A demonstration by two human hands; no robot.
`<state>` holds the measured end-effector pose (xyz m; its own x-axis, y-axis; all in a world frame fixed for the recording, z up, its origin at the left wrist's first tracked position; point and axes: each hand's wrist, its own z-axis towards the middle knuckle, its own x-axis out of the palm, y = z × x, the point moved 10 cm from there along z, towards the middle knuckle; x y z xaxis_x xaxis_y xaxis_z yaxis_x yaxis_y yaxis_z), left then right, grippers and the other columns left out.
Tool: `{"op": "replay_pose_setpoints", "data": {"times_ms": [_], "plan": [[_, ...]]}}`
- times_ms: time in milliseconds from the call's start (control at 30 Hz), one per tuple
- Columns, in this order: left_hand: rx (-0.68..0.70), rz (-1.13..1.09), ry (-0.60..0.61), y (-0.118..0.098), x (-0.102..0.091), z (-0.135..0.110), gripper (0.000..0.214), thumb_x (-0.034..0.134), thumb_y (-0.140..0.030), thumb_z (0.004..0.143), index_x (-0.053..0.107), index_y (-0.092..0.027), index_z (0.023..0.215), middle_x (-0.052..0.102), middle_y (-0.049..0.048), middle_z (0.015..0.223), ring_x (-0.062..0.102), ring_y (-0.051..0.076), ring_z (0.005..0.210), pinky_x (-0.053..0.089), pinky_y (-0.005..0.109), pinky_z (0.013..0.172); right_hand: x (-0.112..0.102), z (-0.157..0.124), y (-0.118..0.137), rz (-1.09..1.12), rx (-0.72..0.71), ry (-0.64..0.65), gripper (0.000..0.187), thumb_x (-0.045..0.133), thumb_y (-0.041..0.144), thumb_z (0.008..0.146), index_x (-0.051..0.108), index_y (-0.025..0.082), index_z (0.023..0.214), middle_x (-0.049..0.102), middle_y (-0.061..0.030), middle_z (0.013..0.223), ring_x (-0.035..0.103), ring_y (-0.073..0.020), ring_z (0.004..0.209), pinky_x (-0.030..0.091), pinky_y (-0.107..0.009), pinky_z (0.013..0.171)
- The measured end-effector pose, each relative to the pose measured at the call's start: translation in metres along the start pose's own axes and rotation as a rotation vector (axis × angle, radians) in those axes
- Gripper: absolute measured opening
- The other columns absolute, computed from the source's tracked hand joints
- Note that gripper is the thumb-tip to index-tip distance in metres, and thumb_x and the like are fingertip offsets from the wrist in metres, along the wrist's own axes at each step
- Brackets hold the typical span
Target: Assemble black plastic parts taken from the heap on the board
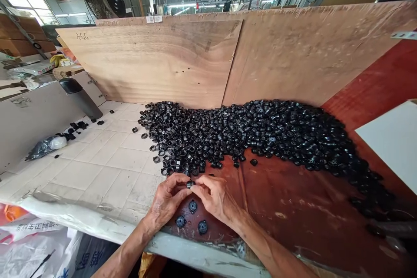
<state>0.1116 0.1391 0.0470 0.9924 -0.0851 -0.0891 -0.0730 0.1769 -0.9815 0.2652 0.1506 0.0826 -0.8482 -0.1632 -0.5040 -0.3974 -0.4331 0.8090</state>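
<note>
Between the fingertips of both my hands is a small black plastic part (190,184). My left hand (167,197) pinches it from the left, thumb and forefinger closed. From the other side, my right hand (216,197) grips it the same way; the fingers partly cover it. Just below the hands, three round black parts lie on the brown board: an upper one (193,206), a left one (180,221) and a right one (202,226). Beyond my fingertips spreads a large heap of black ring-like and cap-like parts (208,134).
Plywood boards (169,61) stand upright behind the heap. On the left, a dark grey bottle (81,97) leans near a plastic bag (42,147) and scattered black bits. A white panel (391,139) stands at right. The table's pale front edge (107,221) runs below my arms.
</note>
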Motion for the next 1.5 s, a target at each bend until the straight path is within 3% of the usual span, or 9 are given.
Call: {"op": "replay_pose_setpoints", "data": {"times_ms": [67,367,500,633,867,1100,1300,1400,1500], "plan": [[-0.007,-0.005,-0.004,0.000,-0.001,0.000,0.025,0.078,-0.040,0.089,0.073,-0.022,0.106,0.070,0.0044,0.109,0.074,0.018,0.090,0.065,0.032,0.083,-0.001,0.000,-0.006,-0.004,0.078,-0.005,0.050,0.059,0.045,0.100,0.052,0.021,0.056,0.048,0.0031,0.051,0.049,-0.0125,0.050,0.038,-0.025,0.053],[0.008,-0.051,-0.016,-0.001,-0.003,0.000,0.021,0.078,-0.035,0.090,0.074,-0.021,0.106,0.068,0.0039,0.106,0.072,0.017,0.089,0.063,0.029,0.081,0.001,0.002,0.000,0.121,0.075,0.044,0.019,0.067,0.031,0.090,0.062,0.020,0.075,0.062,0.0012,0.068,0.055,-0.0139,0.060,0.042,-0.024,0.058],[-0.010,-0.031,-0.009,0.003,-0.002,-0.001,0.025,0.076,-0.039,0.091,0.072,-0.021,0.107,0.070,0.0051,0.108,0.072,0.018,0.087,0.064,0.031,0.082,0.001,0.001,-0.002,0.089,0.079,0.040,0.026,0.064,0.031,0.093,0.059,0.021,0.069,0.054,0.0033,0.059,0.053,-0.0140,0.056,0.042,-0.025,0.057],[0.028,0.055,-0.001,0.002,-0.003,-0.002,0.025,0.076,-0.040,0.091,0.073,-0.021,0.107,0.070,0.0067,0.111,0.072,0.019,0.094,0.064,0.032,0.084,0.002,0.001,0.001,0.163,0.043,0.043,0.006,0.063,0.024,0.089,0.068,0.021,0.091,0.066,0.0004,0.074,0.061,-0.0156,0.065,0.048,-0.024,0.061],[0.055,0.097,0.041,-0.001,0.001,-0.002,0.018,0.075,-0.033,0.094,0.073,-0.022,0.108,0.071,0.0061,0.110,0.072,0.019,0.094,0.062,0.030,0.083,0.007,-0.002,-0.004,0.220,0.134,0.060,0.004,0.061,0.023,0.089,0.065,0.021,0.090,0.066,0.0017,0.072,0.061,-0.0135,0.058,0.047,-0.024,0.057],[0.307,0.440,0.151,-0.026,0.015,-0.010,0.021,0.065,-0.016,0.098,0.066,-0.025,0.117,0.072,0.0057,0.114,0.071,0.020,0.105,0.058,0.032,0.094,0.037,-0.017,-0.045,0.415,0.540,0.201,0.019,0.061,0.034,0.085,0.056,0.021,0.072,0.051,0.0075,0.042,0.046,-0.0108,0.036,0.035,-0.021,0.042],[0.385,0.516,0.253,-0.037,0.027,-0.016,0.022,0.057,-0.013,0.100,0.064,-0.023,0.117,0.072,0.0080,0.114,0.071,0.020,0.104,0.058,0.031,0.091,0.049,-0.032,-0.061,0.572,0.784,0.277,0.024,0.066,0.037,0.077,0.052,0.022,0.065,0.054,0.0065,0.051,0.037,-0.0077,0.032,0.021,-0.022,0.034],[0.263,0.536,0.266,-0.030,0.027,-0.013,0.004,0.066,-0.022,0.096,0.066,-0.022,0.100,0.073,0.0036,0.095,0.071,0.019,0.087,0.057,0.029,0.078,0.036,-0.027,-0.056,0.331,0.699,0.365,0.036,0.062,0.042,0.085,0.048,0.022,0.058,0.049,0.0056,0.050,0.035,-0.0083,0.037,0.022,-0.025,0.040],[0.052,0.610,0.100,-0.014,0.008,-0.004,0.017,0.067,-0.033,0.097,0.065,-0.022,0.084,0.064,-0.0026,0.071,0.064,0.015,0.065,0.052,0.027,0.064,-0.009,-0.005,-0.050,-0.111,0.430,0.105,0.038,0.064,0.039,0.089,0.048,0.021,0.059,0.048,0.0033,0.055,0.047,-0.0131,0.052,0.032,-0.026,0.052]]}}
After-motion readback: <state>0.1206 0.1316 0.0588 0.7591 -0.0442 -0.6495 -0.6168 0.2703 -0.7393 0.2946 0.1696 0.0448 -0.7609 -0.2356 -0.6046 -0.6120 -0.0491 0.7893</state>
